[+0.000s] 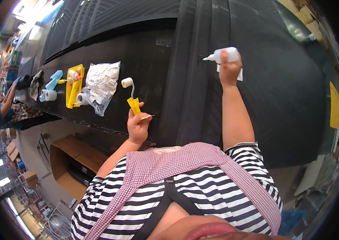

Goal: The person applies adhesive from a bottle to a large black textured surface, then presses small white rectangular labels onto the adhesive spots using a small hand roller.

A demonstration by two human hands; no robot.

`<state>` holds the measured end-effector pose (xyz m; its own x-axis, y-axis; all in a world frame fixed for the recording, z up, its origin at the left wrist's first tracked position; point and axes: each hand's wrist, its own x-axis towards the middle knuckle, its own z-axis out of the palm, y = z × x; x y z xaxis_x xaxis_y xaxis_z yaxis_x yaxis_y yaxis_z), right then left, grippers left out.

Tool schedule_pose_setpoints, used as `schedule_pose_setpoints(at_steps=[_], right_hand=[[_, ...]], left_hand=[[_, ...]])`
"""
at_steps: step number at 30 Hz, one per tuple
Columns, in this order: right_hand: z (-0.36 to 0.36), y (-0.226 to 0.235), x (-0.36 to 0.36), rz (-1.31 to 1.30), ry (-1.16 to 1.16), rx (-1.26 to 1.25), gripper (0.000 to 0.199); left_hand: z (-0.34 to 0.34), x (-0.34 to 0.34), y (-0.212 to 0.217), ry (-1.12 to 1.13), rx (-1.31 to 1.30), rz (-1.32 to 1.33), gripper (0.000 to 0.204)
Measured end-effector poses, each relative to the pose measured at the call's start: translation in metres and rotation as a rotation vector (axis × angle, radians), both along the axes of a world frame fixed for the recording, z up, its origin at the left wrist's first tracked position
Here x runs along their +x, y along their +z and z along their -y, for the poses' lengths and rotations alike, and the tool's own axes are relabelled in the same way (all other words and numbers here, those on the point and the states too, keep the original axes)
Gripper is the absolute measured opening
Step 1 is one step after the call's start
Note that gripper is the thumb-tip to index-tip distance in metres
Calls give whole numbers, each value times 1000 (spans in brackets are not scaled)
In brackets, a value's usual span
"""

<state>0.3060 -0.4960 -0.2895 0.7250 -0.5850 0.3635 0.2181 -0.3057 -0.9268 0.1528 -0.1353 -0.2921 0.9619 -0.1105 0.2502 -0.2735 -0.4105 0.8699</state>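
My left hand (pixel 138 130) is closed around the yellow handle of a small paint roller (pixel 127 83), its white roller head pointing away from me. A thin, pale, pointed piece (pixel 147 117) also sticks out between those fingers; its kind is unclear. In my right hand (pixel 230 70) is a white squeeze bottle (pixel 226 55), tipped on its side with the nozzle toward the left. The nozzle tip is over or beside a small rectangular mark (pixel 201 61) on the black panel (pixel 185 92). A white piece (pixel 240 74) shows partly behind my right hand.
Left of the roller lie a clear bag of white pieces (pixel 102 82), a white roll (pixel 82 99) and a yellow tray (pixel 69 105) with a small bottle. Farther left are blue cloths (pixel 53 80) and another person (pixel 7 110) at the table. A cardboard box (pixel 59 160) stands below the edge.
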Motion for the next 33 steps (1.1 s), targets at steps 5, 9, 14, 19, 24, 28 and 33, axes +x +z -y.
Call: schedule_pose_setpoints(at_steps=[5,9,14,19,24,28,33], right_hand=[[-49,63,-10,-8,452,1086,35],[-131,31,-25,-301,1143,1688,41],[-218,7,-37,-733,1126,1988,40],[-232,-20,-17,-771,937,2036,31],[-226,-34,0,-796,867,2123,47],[-224,-24,-12,-765,833,2098,82],[-227,6,-56,-732,912,1747,75]], left_hand=[[-5,-12,-12,98,-222,-115,12],[-8,-4,-6,50,-165,6,15],[-14,-18,7,165,-505,-78,15],[-45,-51,39,252,-471,-75,14],[-56,-62,46,349,-501,-93,15],[-55,-63,59,317,-570,-66,15],[-57,-56,81,288,-524,51,14]])
